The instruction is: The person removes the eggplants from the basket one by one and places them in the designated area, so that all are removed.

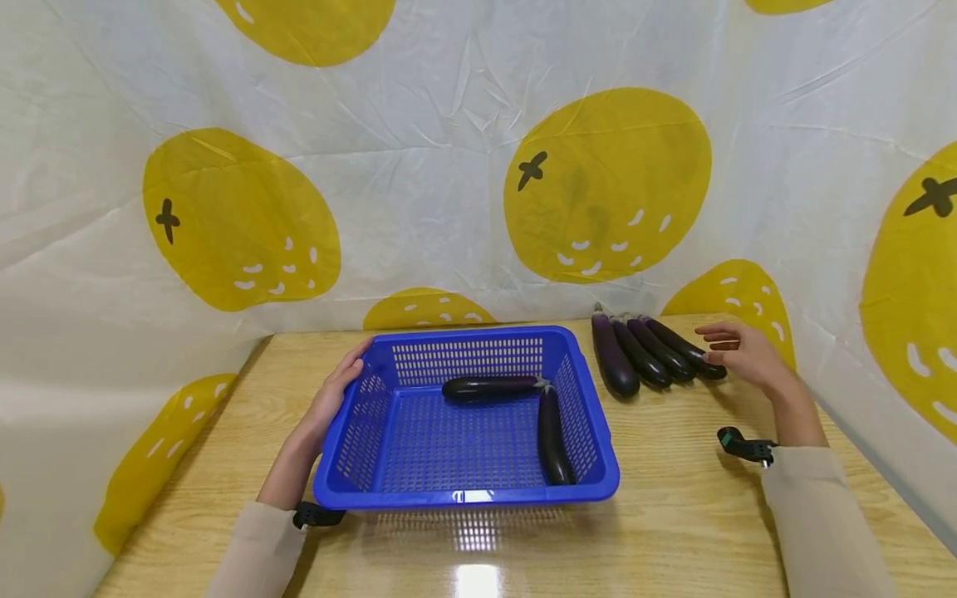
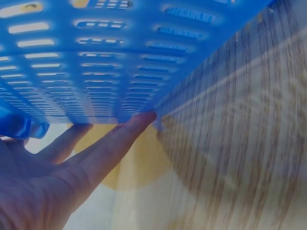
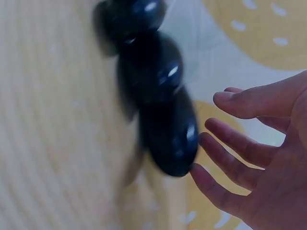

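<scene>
A blue plastic basket point(image 1: 467, 498) stands on the table with two eggplants inside. One eggplant point(image 1: 489, 389) lies across its far part; the other eggplant point(image 1: 552, 440) runs along its right wall. My left hand point(image 1: 335, 392) rests against the basket's left side, with fairly straight fingers point(image 2: 112, 148) along the outer wall. Right of the basket, several eggplants lie side by side, among them a thick one point(image 1: 615, 355) nearest the basket. My right hand point(image 1: 743, 355) is beside the rightmost eggplant point(image 1: 684, 347), fingers spread and holding nothing. In the right wrist view, whether a fingertip touches an eggplant point(image 3: 170, 139) cannot be told.
The wooden table point(image 1: 665, 498) meets a pale cloth point(image 1: 419, 224) printed with yellow fruit, which hangs behind and at both sides. Black wrist straps with cameras point(image 1: 743, 446) sit on both forearms.
</scene>
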Motion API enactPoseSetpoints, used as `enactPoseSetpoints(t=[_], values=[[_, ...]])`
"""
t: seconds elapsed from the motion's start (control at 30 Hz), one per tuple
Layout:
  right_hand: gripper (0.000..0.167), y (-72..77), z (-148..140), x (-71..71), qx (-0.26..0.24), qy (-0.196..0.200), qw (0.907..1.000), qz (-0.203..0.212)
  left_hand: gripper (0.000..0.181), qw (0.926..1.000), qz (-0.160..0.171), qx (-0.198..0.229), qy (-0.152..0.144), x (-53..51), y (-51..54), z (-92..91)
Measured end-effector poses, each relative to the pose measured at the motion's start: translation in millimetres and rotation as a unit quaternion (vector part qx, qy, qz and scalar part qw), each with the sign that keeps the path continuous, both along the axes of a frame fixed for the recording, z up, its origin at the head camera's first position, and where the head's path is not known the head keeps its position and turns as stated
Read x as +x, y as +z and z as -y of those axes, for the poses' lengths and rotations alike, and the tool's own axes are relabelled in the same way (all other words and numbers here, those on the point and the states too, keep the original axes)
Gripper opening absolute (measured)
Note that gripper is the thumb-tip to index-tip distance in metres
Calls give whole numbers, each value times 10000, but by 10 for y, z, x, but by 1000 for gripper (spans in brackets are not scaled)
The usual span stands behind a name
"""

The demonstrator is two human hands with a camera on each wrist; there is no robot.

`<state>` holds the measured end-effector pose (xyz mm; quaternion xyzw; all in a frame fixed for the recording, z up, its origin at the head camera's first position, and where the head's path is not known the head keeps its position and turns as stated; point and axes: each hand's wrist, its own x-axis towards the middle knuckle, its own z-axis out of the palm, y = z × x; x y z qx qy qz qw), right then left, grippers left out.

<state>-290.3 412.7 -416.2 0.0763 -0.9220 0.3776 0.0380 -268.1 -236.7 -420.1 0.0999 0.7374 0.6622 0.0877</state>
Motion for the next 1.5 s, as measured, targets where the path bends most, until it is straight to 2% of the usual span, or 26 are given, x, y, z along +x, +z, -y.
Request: enactPoseSetpoints(t=[0.27,0.47,0.6,0.83,1.1,1.23,1.33,1.5], values=[[52,293,243,61,-76,34,9992,-389,55,10000,-3,3,15,11,10,14],[54,519,455,163,-629,582,9935,-753,54,10000,32,26,35,13,8,19],[54,654,650,247,-794,688,9910,-825,55,10000,28,56,21,6,6,24],[51,808,938,346,-745,934,9889,-880,55,10000,30,57,1,13,14,22],[47,925,1267,401,-695,1508,9805,-1048,54,9999,22,98,59,-17,16,-43],[47,1043,1513,357,-380,1952,9762,-860,54,9999,45,120,59,-27,3,-57],[48,1169,1742,268,-41,2387,9691,-613,54,9999,47,128,58,-28,-5,-47],[50,1332,2201,102,197,3226,9459,281,55,9999,40,145,22,-9,-13,-20]])
